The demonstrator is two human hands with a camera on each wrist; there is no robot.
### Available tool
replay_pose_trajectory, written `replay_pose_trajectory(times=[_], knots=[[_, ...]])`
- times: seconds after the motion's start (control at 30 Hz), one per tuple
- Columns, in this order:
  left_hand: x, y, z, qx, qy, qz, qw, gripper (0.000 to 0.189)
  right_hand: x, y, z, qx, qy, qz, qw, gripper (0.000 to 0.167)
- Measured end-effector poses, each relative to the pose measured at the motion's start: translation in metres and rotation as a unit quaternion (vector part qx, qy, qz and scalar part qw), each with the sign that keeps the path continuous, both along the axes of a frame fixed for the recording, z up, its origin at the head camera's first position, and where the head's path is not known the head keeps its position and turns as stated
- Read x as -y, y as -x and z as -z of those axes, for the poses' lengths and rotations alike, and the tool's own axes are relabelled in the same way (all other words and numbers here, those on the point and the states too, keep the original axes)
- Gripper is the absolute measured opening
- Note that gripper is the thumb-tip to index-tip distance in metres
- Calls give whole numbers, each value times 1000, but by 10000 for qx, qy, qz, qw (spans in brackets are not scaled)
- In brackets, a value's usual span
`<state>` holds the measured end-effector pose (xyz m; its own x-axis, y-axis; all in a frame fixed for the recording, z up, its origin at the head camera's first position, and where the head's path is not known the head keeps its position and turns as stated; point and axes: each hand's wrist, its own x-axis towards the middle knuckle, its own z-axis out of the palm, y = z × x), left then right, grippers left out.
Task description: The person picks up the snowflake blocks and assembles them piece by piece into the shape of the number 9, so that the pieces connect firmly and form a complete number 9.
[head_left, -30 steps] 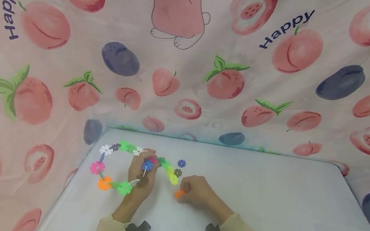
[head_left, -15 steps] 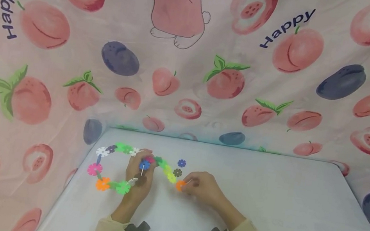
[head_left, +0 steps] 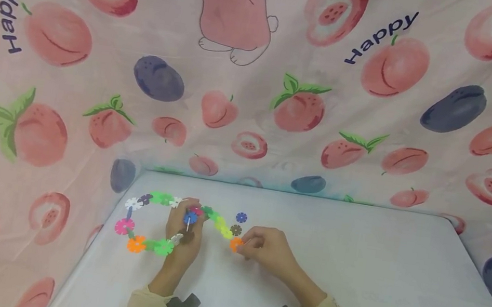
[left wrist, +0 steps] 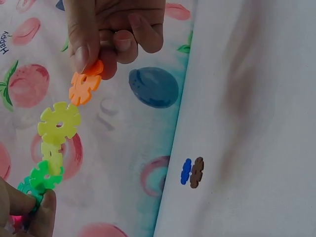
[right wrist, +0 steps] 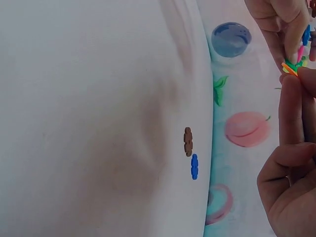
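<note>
A chain of notched, flower-shaped plastic discs in several colours loops around my left hand. The left thumb and finger pinch the chain at a green disc. From there its free end runs right to a yellow disc. My right hand pinches an orange disc between thumb and forefinger, its upper part covered by the thumb. The orange edge meets the yellow disc's rim; whether the slots are fully joined I cannot tell. Both hands are raised above the table.
A loose blue disc and a brown disc lie side by side on the white table, beyond the right fingers. Fruit-printed cloth hangs behind the table. A dark strap piece juts from each wrist.
My right hand has brought the orange disc up from below to the chain's yellow end. The chain and left hand have shifted slightly left. The loose discs stay put.
</note>
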<state>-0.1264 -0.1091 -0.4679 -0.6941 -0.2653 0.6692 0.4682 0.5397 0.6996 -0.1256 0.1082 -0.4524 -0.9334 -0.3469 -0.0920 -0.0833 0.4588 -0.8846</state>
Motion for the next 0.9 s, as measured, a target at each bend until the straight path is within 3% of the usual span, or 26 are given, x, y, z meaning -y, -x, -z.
replay_pose_trajectory(times=[0.23, 0.53, 0.9], knots=[[-3, 1, 4, -63, 46, 9, 10000, 24, 2, 0, 1, -232, -57, 60, 9997, 4], [-6, -3, 3, -234, 240, -23, 9994, 21, 4, -3, 3, -1086, -231, 30, 9938, 7], [-6, -4, 1, -383, 146, -42, 9992, 22, 6, -7, 6, -1516, 64, 503, 9871, 10]])
